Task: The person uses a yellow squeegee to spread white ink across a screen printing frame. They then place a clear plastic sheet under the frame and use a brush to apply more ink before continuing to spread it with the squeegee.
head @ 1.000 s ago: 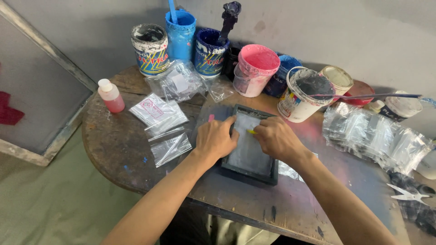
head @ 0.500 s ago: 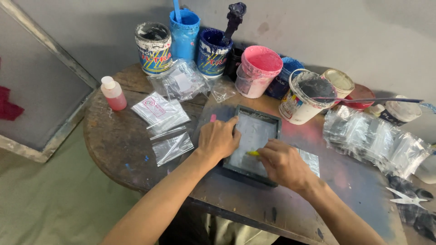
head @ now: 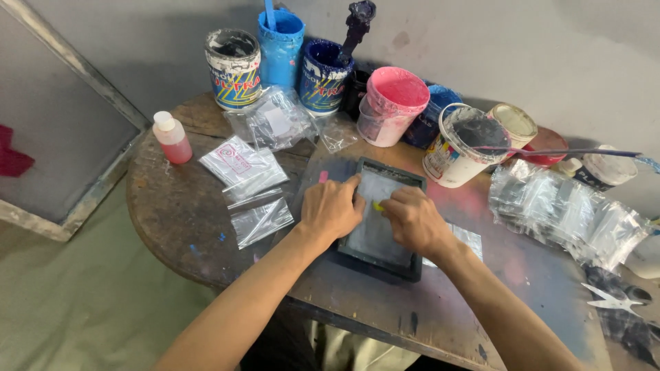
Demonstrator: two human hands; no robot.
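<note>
Head view. A small dark-framed screen (head: 379,218) is lying flat on the round wooden bench (head: 172,220), a little right of the bench's middle. The left hand (head: 331,209) is resting palm down on the screen's left rail, fingers curled loosely, steadying it. The right hand (head: 411,221) is lying over the mesh just beside the left, fingers pinched narrow around a small yellow piece (head: 378,205); only its tip is showing between the two hands. Both forearms are coming in from the bottom edge.

Count: one screen, one yellow piece. One small bottle of pink liquid (head: 172,137) is standing at the bench's left. Three clear plastic bags (head: 244,168) are lying flat left of the hands, more sitting crumpled behind them; a heap of clear bags (head: 564,213) is lying at the right, too jumbled for counting. Paint pots (head: 323,75) are standing along the wall; I am counting at least seven.

The screen is looking rectangular, its frame nearly black, its mesh pale grey.
</note>
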